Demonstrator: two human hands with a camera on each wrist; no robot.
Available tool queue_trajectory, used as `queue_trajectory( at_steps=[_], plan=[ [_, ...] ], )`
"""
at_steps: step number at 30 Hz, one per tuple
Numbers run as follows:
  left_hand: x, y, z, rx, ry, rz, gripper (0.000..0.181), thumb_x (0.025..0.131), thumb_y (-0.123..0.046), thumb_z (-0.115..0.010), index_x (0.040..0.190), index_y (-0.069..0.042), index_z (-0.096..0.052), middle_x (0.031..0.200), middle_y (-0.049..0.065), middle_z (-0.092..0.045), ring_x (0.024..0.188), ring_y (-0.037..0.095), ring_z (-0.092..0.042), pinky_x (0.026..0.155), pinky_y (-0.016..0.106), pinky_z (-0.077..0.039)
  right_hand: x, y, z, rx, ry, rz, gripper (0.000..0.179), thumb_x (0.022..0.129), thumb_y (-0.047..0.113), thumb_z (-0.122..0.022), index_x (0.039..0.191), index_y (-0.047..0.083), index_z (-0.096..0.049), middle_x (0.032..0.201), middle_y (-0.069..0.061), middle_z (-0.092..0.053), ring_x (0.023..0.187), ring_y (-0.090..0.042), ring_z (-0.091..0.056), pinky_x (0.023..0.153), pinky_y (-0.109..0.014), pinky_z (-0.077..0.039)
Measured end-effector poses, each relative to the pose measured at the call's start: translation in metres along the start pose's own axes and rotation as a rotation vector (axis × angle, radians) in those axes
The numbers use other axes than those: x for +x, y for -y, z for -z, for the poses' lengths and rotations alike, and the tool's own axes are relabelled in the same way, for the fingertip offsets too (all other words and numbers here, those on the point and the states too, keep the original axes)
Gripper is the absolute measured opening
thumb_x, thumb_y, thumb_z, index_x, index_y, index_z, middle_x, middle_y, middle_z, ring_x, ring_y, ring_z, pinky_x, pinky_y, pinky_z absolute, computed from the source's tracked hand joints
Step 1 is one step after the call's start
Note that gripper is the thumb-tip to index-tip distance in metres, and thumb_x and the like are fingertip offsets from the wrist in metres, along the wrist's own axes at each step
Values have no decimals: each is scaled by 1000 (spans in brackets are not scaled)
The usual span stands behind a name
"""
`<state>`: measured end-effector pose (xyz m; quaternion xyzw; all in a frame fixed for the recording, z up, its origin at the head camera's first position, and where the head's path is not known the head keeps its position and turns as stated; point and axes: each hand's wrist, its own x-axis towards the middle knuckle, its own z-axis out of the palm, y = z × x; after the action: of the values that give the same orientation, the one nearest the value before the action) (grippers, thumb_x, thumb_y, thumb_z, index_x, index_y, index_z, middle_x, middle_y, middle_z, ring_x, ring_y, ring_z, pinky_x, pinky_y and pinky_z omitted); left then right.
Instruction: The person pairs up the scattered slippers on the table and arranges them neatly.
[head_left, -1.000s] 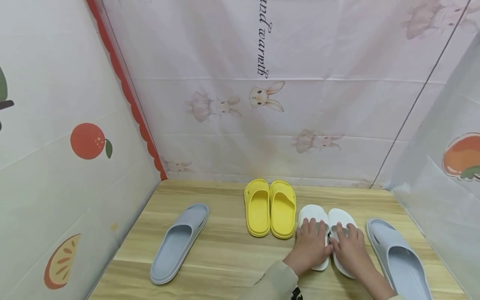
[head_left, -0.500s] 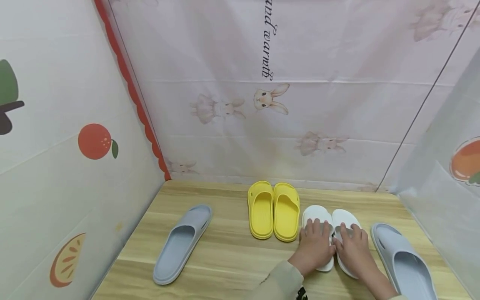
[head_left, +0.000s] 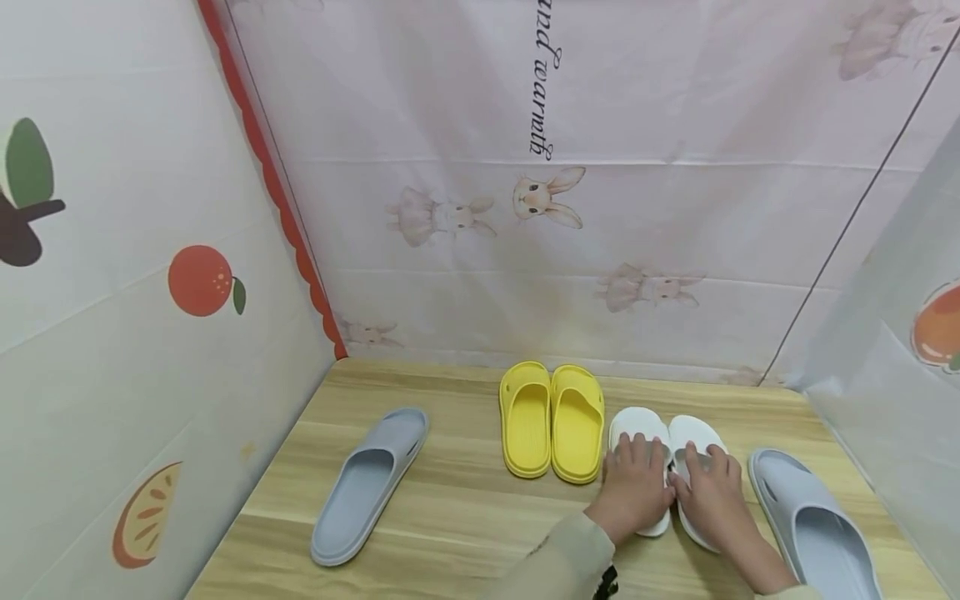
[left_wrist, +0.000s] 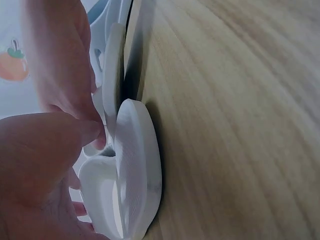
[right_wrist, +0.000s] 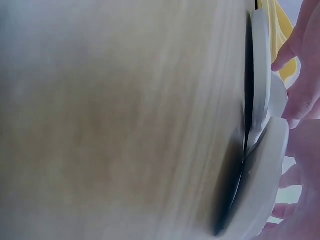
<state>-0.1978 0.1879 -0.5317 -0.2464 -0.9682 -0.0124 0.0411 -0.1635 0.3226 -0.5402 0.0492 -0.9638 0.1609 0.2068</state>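
Two white slippers stand side by side on the wooden surface, toes toward the back wall. My left hand [head_left: 633, 485] grips the left white slipper [head_left: 637, 422], fingers over its upper and thumb at the inner side. Beside it, my right hand [head_left: 712, 497] holds the right white slipper [head_left: 694, 432] in a similar way. Both thumbs come close together between the pair. In the left wrist view, the sole edge of the left white slipper [left_wrist: 140, 165] shows near the wood. Hands cover much of both footbeds.
A pair of yellow slippers [head_left: 527, 425] stands left of the white ones, near the printed back wall [head_left: 465, 317]. One grey slipper [head_left: 369, 487] lies at the left, angled. Another grey slipper [head_left: 817, 517] lies close to my right hand. Side walls [head_left: 270, 400] border the wooden surface [head_left: 442, 533].
The head view has turned slightly left, so everything appears shifted to the right. Both hands remain on the white slippers, with no clear movement against the surface.
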Motion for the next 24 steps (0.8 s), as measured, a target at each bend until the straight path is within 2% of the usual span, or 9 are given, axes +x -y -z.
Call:
queue_trajectory(
  at_steps=[8, 15, 20, 24],
  plan=[
    [3, 0, 4, -10, 23, 10, 72, 92, -61, -45, 150, -22, -27, 148, 4, -30, 138, 27, -27, 105, 47, -35, 3, -2, 0, 0, 3, 2, 55, 87, 17, -67, 128, -14, -46, 120, -41, -36, 106, -55, -31, 89, -61, -24],
    [5, 1, 7, 3, -6, 6, 71, 91, -60, -47, 148, -22, -30, 146, 3, -33, 137, 26, -29, 104, 45, -37, 7, -7, -4, -11, -6, 25, 56, 85, 17, -68, 127, -14, -47, 118, -42, -39, 108, -56, -33, 90, -62, -24],
    [8, 0, 8, 42, -10, -29, 68, 94, -56, -45, 148, -17, -32, 145, 7, -33, 136, 29, -29, 107, 40, -34, 10, -10, -5, -23, -17, 41, 56, 84, 16, -69, 126, -15, -47, 114, -42, -43, 109, -56, -34, 91, -62, -23],
    [11, 0, 9, 60, -21, -41, 68, 94, -55, -46, 147, -15, -34, 143, 8, -35, 135, 30, -29, 108, 39, -32, 13, -11, -4, -16, 12, 13, 57, 86, 17, -67, 128, -14, -46, 117, -42, -42, 111, -57, -32, 91, -63, -23]
  ],
)
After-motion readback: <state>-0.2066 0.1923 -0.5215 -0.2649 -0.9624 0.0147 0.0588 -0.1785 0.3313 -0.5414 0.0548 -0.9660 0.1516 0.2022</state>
